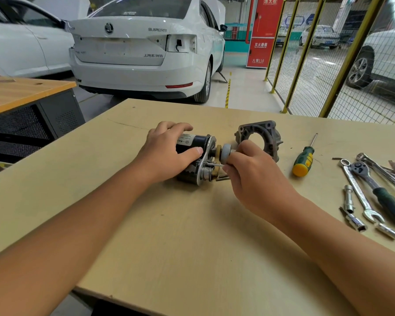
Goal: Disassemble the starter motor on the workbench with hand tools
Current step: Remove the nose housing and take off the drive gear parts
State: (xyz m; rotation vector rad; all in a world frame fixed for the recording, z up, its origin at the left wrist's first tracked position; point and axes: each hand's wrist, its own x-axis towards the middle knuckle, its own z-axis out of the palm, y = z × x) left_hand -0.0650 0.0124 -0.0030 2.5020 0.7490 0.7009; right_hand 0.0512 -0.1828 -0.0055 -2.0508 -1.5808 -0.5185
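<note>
The left hand (169,151) is gripping the motor (194,153) on the workbench (192,224) to steady it, while the right hand (249,169) is pinching the thin bolt (214,165) just beside that grip, probably to pull it out

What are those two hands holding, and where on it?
The left hand grips the starter motor around its black body. The right hand pinches the grey drive end of its shaft with the fingers.

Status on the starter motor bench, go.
Left hand grips motor body. Right hand pinches thin pin at its front end. Grey housing already off, behind. Nothing in the way.
</note>
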